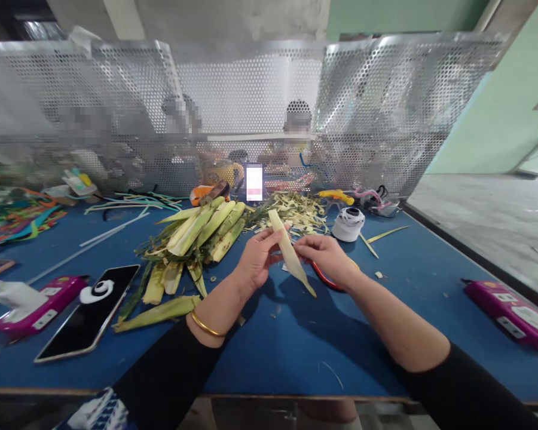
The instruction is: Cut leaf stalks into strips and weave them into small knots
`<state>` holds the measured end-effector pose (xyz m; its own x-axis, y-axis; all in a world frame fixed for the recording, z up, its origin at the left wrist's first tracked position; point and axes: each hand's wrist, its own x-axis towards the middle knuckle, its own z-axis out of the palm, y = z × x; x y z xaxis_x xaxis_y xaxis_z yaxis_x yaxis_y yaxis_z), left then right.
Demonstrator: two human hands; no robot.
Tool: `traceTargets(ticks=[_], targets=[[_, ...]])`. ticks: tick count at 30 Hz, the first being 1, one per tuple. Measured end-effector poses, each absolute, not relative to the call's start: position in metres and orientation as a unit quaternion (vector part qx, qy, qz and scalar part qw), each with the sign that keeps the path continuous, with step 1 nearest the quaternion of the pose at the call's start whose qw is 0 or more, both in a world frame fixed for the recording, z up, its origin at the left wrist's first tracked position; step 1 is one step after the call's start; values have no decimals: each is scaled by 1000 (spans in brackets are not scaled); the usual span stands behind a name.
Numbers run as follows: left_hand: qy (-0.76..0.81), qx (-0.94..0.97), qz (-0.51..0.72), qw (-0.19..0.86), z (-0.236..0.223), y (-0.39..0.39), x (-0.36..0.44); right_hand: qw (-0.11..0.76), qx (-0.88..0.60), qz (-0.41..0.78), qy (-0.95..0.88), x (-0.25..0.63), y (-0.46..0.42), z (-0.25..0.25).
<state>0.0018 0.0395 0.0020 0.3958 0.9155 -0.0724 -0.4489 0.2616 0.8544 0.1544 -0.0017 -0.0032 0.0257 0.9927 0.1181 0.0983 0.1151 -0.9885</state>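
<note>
A pale strip of corn husk (289, 254) slants across the middle of the head view, its pointed end toward me. My left hand (260, 254) pinches it between thumb and fingers along its left side. At its right edge, the closed fingertips of my right hand (325, 255) meet the husk. Partly covered by my right hand, a red curved handle (325, 278) lies on the blue table; the rest of that tool is hidden. To the left of my hands is a heap of green-yellow corn husks (206, 230), with one loose husk (161, 312) nearer me.
Husk scraps (296, 209) are piled behind my hands, beside a white roll (348, 224) and a yellow tool (336, 195). Left lie a tablet (116, 322) and a magenta power strip (49, 304); another magenta strip (511, 313) is right. A perforated metal screen (260, 77) stands behind.
</note>
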Motion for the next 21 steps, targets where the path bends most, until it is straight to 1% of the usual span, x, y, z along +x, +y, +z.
traceTargets(ticks=[2,4,6,9,11,17,21], targets=[[302,423,419,744,2,38,2,561,-505,422,-502,157,0,-1],[292,457,360,759,2,35,2,585,-483,464,-458,158,0,0],[286,476,318,768,1,33,2,584,-441,528,-432,157,0,0],[305,477,307,765,-1,31,4,576,-398,588,-405,154,0,-2],[325,475,313,756,-3,31,5,585,-410,585,-384,153,1,-4],[369,453,360,727,-5,33,6,619,-467,514,-367,154,3,-7],[368,427,352,747,-3,33,5,618,-464,514,-372,152,2,-6]])
